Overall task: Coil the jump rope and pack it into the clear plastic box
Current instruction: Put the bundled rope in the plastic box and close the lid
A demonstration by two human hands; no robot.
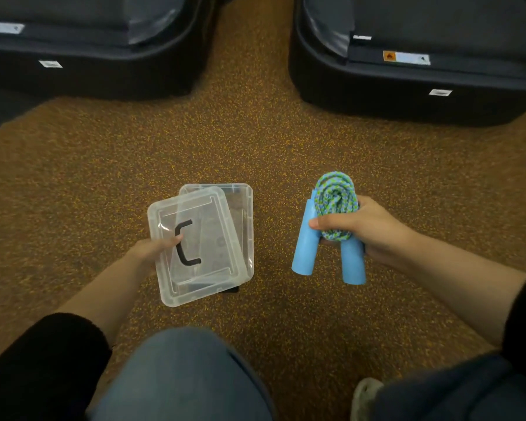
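Note:
The jump rope [334,199] is wound into a tight blue-and-green bundle with its two light blue handles [351,262] pointing down toward me. My right hand [365,226] is shut around the bundle, holding it above the floor to the right of the box. The clear plastic box [243,208] sits on the floor in the middle. Its clear lid [201,278], with a black handle [184,243], is tilted over the box's left side. My left hand [152,250] grips the lid's left edge, thumb on top.
The floor [255,141] is brown speckled carpet. Two large black machine bases stand at the back, one on the left [88,56] and one on the right [422,71], with a carpeted gap between them. My knees in jeans [179,378] fill the bottom edge.

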